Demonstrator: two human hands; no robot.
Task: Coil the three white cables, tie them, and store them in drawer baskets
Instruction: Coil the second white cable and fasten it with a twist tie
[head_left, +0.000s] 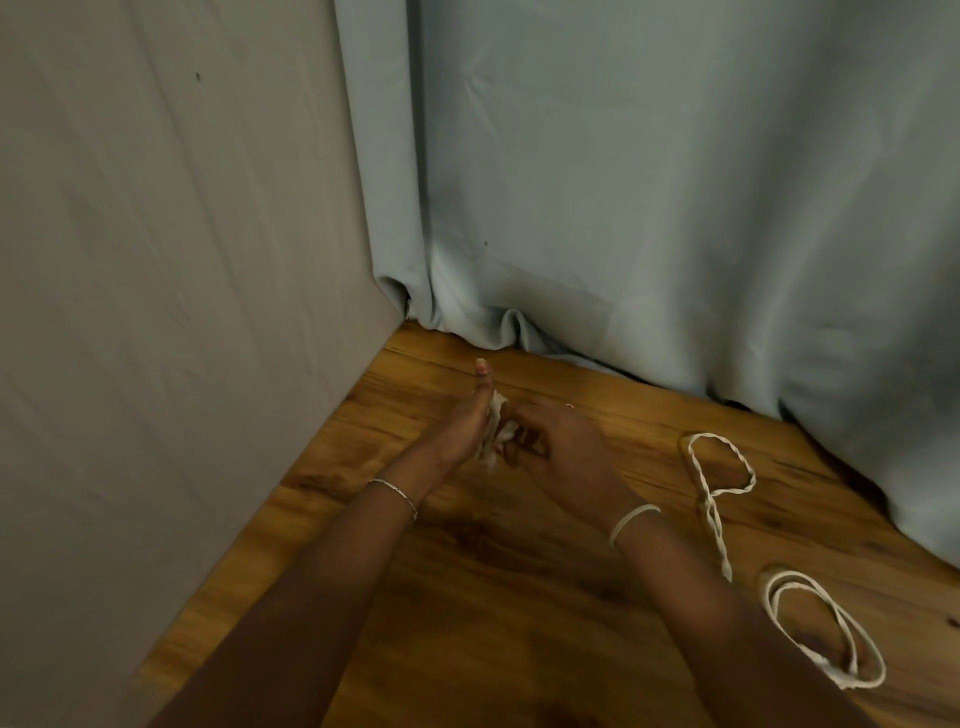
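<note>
A bunched white cable sits between my two hands over the wooden floor. My left hand holds it from the left with the thumb pointing up. My right hand grips it from the right, fingers curled around the bundle. Most of this cable is hidden inside my hands. A second white cable, twisted into a loop with a tail, lies on the floor to the right. A third white cable lies in a flat oval coil at the lower right. No drawer baskets are in view.
The wooden floor runs under my arms. A grey wall panel stands close on the left. A pale blue curtain hangs across the back and right, its hem touching the floor.
</note>
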